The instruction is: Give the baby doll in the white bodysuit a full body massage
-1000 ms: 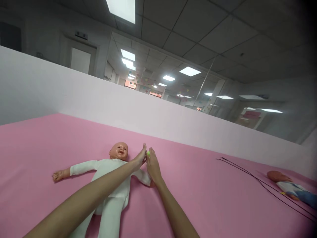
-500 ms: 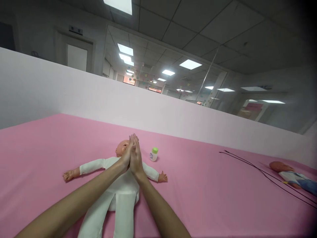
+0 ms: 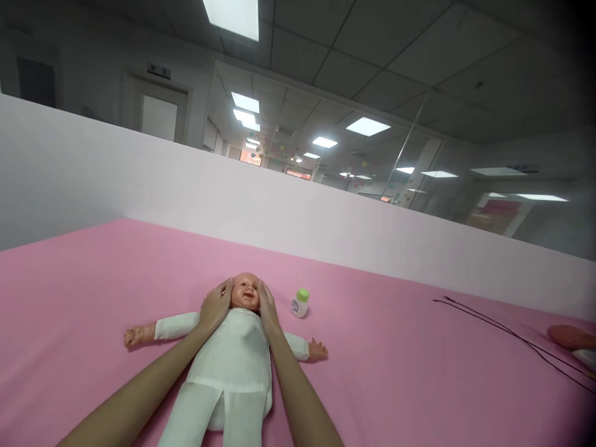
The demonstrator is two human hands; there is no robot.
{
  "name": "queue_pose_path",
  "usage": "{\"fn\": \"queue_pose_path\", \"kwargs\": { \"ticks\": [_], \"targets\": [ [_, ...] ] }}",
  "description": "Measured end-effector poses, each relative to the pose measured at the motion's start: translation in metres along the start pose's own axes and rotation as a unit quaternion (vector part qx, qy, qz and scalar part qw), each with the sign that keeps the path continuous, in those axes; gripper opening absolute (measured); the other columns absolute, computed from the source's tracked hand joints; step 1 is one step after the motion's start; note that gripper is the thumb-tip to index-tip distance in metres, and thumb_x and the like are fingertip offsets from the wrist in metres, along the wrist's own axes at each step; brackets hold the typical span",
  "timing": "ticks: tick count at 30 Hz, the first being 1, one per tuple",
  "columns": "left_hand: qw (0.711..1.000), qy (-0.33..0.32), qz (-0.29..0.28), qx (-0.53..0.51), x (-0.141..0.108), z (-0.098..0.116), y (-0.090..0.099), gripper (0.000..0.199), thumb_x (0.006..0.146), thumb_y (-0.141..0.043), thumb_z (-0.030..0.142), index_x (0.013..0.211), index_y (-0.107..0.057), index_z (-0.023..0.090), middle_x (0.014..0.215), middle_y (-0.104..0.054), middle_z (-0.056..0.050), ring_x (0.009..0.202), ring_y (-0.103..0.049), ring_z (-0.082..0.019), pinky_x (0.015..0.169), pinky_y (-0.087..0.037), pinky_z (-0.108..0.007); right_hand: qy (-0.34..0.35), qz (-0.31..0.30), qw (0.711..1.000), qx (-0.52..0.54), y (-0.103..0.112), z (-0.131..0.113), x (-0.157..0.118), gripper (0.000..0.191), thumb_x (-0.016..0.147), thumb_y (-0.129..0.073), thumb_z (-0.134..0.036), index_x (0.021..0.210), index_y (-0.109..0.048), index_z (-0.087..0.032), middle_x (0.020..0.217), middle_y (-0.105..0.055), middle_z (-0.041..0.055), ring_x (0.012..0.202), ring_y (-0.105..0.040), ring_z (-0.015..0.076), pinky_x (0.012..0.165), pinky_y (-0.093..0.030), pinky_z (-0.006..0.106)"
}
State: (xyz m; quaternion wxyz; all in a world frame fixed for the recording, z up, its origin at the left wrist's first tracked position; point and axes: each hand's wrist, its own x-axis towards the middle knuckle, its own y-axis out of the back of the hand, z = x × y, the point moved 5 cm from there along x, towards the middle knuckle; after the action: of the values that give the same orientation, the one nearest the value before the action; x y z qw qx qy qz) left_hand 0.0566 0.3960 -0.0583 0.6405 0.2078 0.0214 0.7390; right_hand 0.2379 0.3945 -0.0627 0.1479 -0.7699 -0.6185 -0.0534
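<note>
A baby doll [image 3: 239, 347] in white cloth lies on its back with both arms spread out. Its head is turned face up, framed between my two hands. My left hand [image 3: 216, 305] lies along the head's left side in the head view, fingers stretched out and touching it. On the opposite side my right hand [image 3: 268, 305] rests against the cheek, also with straight fingers. Neither hand is closed around anything. A small bottle [image 3: 300, 304] with a green cap stands upright to the right of my right hand.
The doll lies on a pink padded surface [image 3: 386, 360], bordered at the back by a low white wall [image 3: 279, 217]. Thin black cables [image 3: 503, 329] run across the right side. Another doll [image 3: 570, 337] is partly in view at the right edge.
My hands were pressed palm to palm above the doll's chest and head. They have parted and come down onto both sides of its head. The view has shifted slightly.
</note>
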Motion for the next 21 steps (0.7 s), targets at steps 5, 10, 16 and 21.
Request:
{"fn": "queue_pose_path", "kwargs": {
  "ticks": [5, 10, 16, 21],
  "targets": [
    [1.000, 0.021, 0.001, -0.020, 0.003, 0.002, -0.001, 0.060, 0.093, -0.053, 0.074, 0.117, -0.081, 0.026, 0.123, -0.079, -0.011, 0.118, -0.070, -0.036, 0.099, -0.051, -0.044, -0.021, 0.011, 0.999, 0.037, 0.003, 0.002, 0.000, 0.051, 0.076, -0.082, -0.057, 0.113, -0.071, -0.024, 0.121, -0.076, 0.0054, 0.121, -0.067, 0.0273, 0.105, -0.053, 0.037],
    [0.990, 0.032, -0.012, -0.140, 0.016, -0.004, -0.001, 0.057, 0.076, -0.078, 0.067, 0.104, -0.085, 0.018, 0.110, -0.082, -0.013, 0.110, -0.073, -0.036, 0.090, -0.056, -0.039, -0.020, 0.018, 0.999, 0.023, 0.006, 0.005, 0.004, 0.049, 0.074, -0.082, -0.058, 0.107, -0.072, -0.024, 0.116, -0.076, 0.0045, 0.115, -0.068, 0.0267, 0.103, -0.054, 0.038],
    [0.995, 0.001, 0.004, -0.102, 0.011, -0.002, 0.003, 0.052, 0.085, -0.066, 0.065, 0.079, -0.083, 0.017, 0.074, -0.079, -0.002, 0.085, -0.072, -0.032, 0.072, -0.055, -0.035, -0.001, 0.035, 0.999, -0.010, 0.008, 0.003, 0.004, 0.048, 0.080, -0.070, -0.067, 0.098, -0.073, -0.022, 0.110, -0.078, 0.0045, 0.114, -0.067, 0.0269, 0.104, -0.051, 0.038],
    [0.991, 0.024, 0.005, -0.131, 0.011, -0.002, 0.002, 0.051, 0.076, -0.079, 0.062, 0.099, -0.085, 0.018, 0.099, -0.083, -0.010, 0.107, -0.073, -0.034, 0.085, -0.055, -0.035, 0.004, 0.022, 0.999, -0.028, 0.004, -0.008, -0.005, 0.048, 0.084, -0.070, -0.066, 0.105, -0.072, -0.023, 0.117, -0.076, 0.0053, 0.118, -0.066, 0.0268, 0.105, -0.050, 0.037]
  ]
}}
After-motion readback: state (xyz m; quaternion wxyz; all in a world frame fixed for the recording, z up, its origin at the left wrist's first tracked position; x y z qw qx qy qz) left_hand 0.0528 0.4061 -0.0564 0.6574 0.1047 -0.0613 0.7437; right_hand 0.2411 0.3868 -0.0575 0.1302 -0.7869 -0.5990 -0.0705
